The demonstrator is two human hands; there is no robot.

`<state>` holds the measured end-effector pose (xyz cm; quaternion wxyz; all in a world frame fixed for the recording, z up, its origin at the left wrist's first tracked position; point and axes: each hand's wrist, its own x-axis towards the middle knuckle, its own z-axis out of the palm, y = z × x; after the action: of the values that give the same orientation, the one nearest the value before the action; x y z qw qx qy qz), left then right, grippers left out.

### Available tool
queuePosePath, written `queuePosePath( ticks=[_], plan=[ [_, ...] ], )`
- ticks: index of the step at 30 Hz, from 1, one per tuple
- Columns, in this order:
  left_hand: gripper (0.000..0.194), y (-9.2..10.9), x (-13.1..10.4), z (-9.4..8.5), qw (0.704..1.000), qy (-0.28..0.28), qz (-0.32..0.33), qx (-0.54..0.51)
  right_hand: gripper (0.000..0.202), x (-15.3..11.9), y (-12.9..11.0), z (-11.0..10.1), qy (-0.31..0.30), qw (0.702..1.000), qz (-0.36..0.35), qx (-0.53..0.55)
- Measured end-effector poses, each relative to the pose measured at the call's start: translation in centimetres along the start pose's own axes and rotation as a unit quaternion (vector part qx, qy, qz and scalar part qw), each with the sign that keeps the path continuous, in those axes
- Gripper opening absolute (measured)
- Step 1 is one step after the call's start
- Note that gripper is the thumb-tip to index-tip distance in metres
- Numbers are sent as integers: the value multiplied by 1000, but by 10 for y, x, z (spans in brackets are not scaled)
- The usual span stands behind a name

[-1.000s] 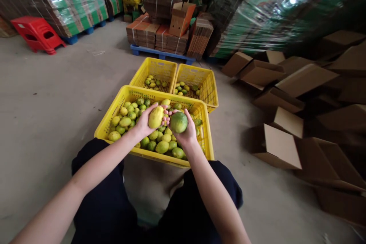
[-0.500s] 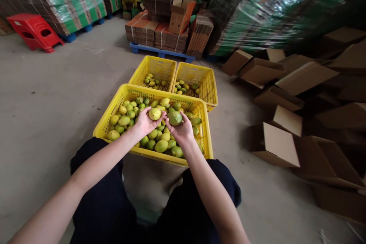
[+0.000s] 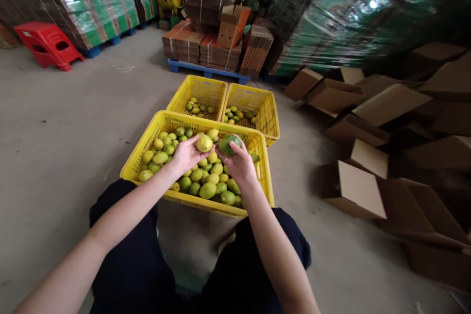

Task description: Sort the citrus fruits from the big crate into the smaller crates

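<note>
My left hand [image 3: 187, 156] holds a yellow lemon [image 3: 204, 143], its fingers curled under and around the fruit. Close beside it, my right hand [image 3: 239, 159] grips a dark green lemon [image 3: 228, 144] with the thumb across its top. Both hands are above a large yellow plastic crate [image 3: 144, 133] between my knees. Inside that crate lie many yellow and green lemons [image 3: 208, 190], partly hidden by my hands and forearms.
Two smaller-looking yellow crates, left [image 3: 180, 92] and right [image 3: 270, 108], stand beyond, each with several lemons. Behind them is a blue pallet [image 3: 208, 69] of flattened cartons. Open cardboard boxes [image 3: 362, 189] pile up at right; a red stool [image 3: 49, 45] stands at far left.
Both hands have shifted slightly right and up. The right hand has turned the green lemon, and its thumb now lies over the fruit. The left hand still holds the yellow lemon.
</note>
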<state>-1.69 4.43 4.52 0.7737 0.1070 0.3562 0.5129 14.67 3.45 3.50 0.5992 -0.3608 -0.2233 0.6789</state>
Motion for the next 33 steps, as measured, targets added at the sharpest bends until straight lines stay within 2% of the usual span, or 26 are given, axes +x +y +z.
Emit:
queuePosePath(
  ticks=[3, 7, 9, 11, 20, 28, 33],
  plan=[
    [20, -2, -4, 0, 989, -43, 102, 98, 47, -4, 2, 3, 26, 990, -104, -94],
    [51, -3, -10, -3, 933, -79, 255, 241, 59, -10, 3, 5, 2, 950, -228, -211],
    [54, -2, -12, -4, 909, -91, 297, 276, 60, -13, 2, 6, -10, 937, -263, -228],
    [55, 0, -12, -4, 898, -96, 318, 288, 59, -14, 1, 7, -20, 935, -277, -223],
    [57, 1, -15, -4, 887, -109, 322, 312, 60, -16, -2, 6, -45, 938, -270, -212],
    [63, 4, -19, -2, 940, -107, 244, 212, 64, -18, -6, 8, -29, 959, -229, -164],
    [56, 8, -14, -4, 960, -109, 215, 145, 49, -15, -5, 4, -30, 968, -192, -160]
  ],
)
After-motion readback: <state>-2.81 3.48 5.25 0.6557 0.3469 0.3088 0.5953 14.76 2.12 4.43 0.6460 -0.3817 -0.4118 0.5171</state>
